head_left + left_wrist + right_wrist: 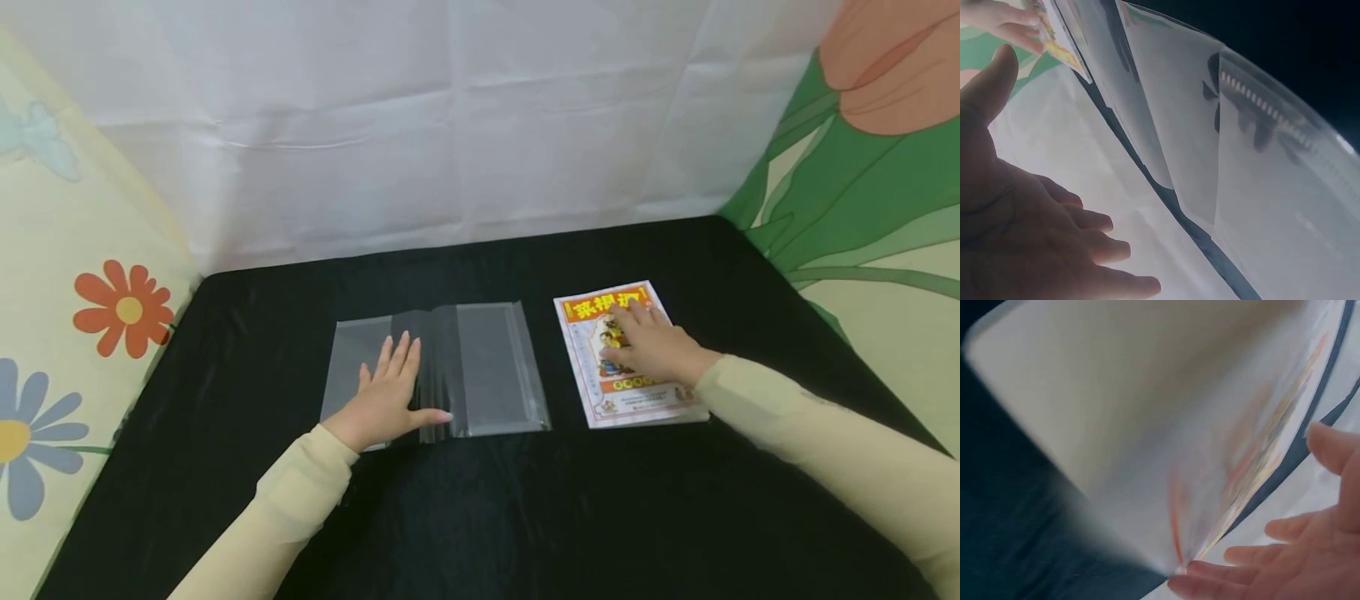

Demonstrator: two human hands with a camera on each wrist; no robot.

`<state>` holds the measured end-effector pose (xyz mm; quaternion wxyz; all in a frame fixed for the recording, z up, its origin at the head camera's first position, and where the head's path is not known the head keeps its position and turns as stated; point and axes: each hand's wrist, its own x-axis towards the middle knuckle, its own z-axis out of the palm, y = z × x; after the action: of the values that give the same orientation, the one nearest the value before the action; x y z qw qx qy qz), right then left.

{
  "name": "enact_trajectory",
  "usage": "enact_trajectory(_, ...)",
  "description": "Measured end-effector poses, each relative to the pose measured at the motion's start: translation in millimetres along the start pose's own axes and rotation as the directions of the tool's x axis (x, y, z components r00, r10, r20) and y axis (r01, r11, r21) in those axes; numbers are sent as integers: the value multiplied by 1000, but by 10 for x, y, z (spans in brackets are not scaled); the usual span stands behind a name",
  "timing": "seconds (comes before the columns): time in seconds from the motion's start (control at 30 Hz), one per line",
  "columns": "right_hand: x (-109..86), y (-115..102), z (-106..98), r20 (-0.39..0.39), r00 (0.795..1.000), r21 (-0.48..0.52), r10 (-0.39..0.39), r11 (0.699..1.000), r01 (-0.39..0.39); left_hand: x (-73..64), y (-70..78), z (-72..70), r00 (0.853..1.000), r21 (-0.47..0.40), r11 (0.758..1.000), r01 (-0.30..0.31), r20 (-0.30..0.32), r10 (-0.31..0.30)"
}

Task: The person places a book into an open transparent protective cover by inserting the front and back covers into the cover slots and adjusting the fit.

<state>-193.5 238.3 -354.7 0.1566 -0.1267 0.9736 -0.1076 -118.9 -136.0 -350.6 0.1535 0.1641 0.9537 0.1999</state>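
Observation:
A clear plastic book cover (495,367) lies spread on the black tabletop, its two flaps either side of a creased middle strip. My left hand (386,400) is over its left half with straight, spread fingers; the left wrist view shows the palm with nothing in it. To the right lies a closed paperback book (592,400) with an orange and white cover and yellow characters. My right hand (652,346) is over the upper right of this book, fingers extended. Whether its fingertips (1179,584) press on the book, I cannot tell.
The black-clothed table (465,517) runs back to a hanging white cloth (450,125). Floral printed panels stand at the left (45,250) and the right (885,192). A narrow strip of black cloth separates the plastic cover from the book.

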Motion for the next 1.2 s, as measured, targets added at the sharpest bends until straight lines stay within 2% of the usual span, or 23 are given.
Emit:
enact_trajectory(0.1,19,90,6,-10,1000,25,25,999,-25,11,-11,11,1000,-16,1000,7,8,-7)
enact_trajectory(0.3,94,267,30,-11,991,106,131,986,-129,41,-29,39,1000,-39,999,18,10,-18)
enact_trajectory(0.47,142,340,26,-46,984,133,173,977,-166,59,-14,39,1000,-58,998,20,15,-20)
enact_trajectory(0.53,169,377,14,-28,981,172,191,968,-184,69,2,39,1000,-65,998,16,17,-15)
enact_trajectory(0.63,210,434,-19,30,978,262,207,942,-208,85,21,38,1000,-79,997,7,21,-6)
enact_trajectory(0.73,248,479,-59,93,976,379,198,899,-219,102,34,38,1000,-100,995,-2,17,4)
enact_trajectory(0.83,268,499,-98,129,974,449,186,865,-225,117,51,42,1000,-123,992,-17,14,19)
enact_trajectory(1.0,302,506,-126,190,958,478,217,831,-283,156,83,55,998,-172,984,-44,41,52)
enact_trajectory(1.1,310,513,-121,210,947,474,244,821,-317,182,105,61,996,-200,979,-48,59,61)
enact_trajectory(1.2,302,513,-108,194,951,491,241,815,-307,204,122,59,996,-227,973,-48,59,63)
